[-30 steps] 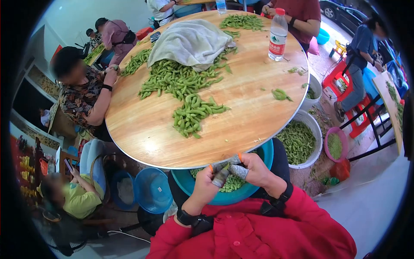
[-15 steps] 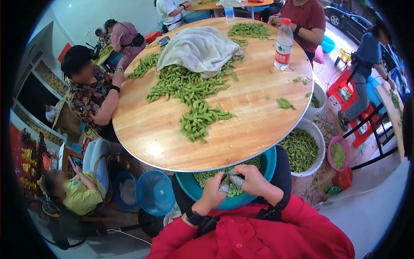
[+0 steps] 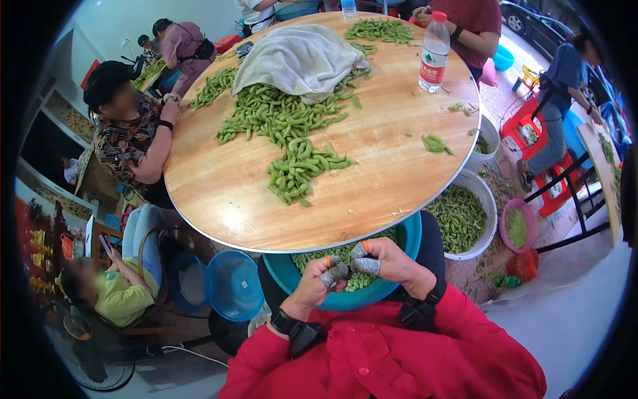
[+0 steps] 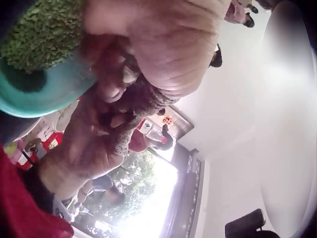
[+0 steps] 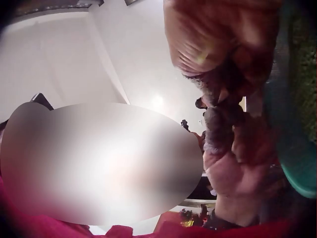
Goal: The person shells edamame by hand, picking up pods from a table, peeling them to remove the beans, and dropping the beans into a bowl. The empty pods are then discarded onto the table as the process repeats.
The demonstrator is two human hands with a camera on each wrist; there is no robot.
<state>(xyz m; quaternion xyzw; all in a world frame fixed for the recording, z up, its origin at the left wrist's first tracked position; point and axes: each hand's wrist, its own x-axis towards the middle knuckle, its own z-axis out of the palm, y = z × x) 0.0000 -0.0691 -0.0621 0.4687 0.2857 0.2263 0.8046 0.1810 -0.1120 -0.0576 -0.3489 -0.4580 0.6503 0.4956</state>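
Note:
Both hands meet over a teal basin (image 3: pixel 276 276) of shelled green soybeans (image 3: pixel 362 280), just below the table edge. Grey covers with orange bands wrap some of the digits. My left hand (image 3: pixel 312 282) has its fingers curled, with the thumb pressed inward. Facing it, my right hand (image 3: pixel 393 261) curls the same way, its covered thumb almost against the left one. The fingers of both pinch at a soybean pod, mostly hidden between them. In the left wrist view the palms close around the spot, with the basin (image 4: pixel 54 96) beside them.
A round wooden table (image 3: pixel 385 159) bears heaped soybean pods (image 3: pixel 296 169), a grey cloth (image 3: pixel 299 63) and a water bottle (image 3: pixel 434 53). A white bucket (image 3: pixel 492 233) of pods and a pink basin (image 3: pixel 530 223) stand right, blue basins (image 3: pixel 236 286) left. People sit around.
A dark green pod showed between the hands a second ago; it is now mostly hidden. The hands drew close, then parted slightly at the fingertips. The head view tilted up, then back down.

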